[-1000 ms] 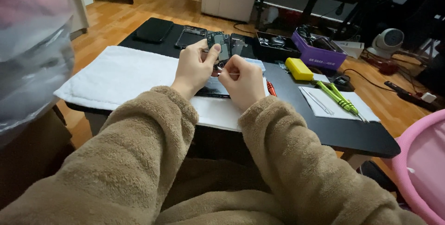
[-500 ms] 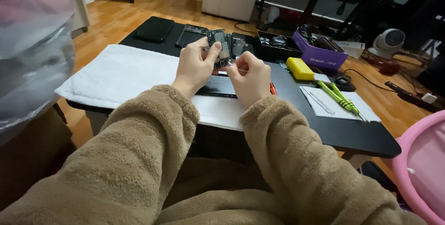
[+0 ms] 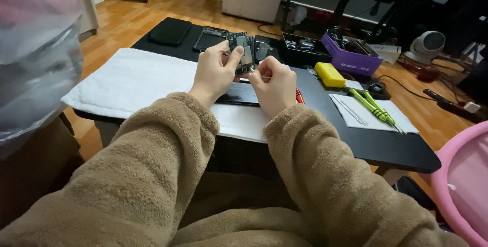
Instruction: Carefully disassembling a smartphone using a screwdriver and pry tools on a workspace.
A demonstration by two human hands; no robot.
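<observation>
Hands point(image 3: 244, 76) — pinching small circuit board point(image 3: 244, 53) | white fluffy towel point(image 3: 137, 81) beneath

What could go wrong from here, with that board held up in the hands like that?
1. The left hand pinches the small circuit board by its edge above the table; a slip could drop it onto the dark phone lying below.
2. The right hand works a thin metal tool close against the board; a jab might scratch parts.
3. The green screwdrivers lie near the black table's right edge and could roll off.
</observation>
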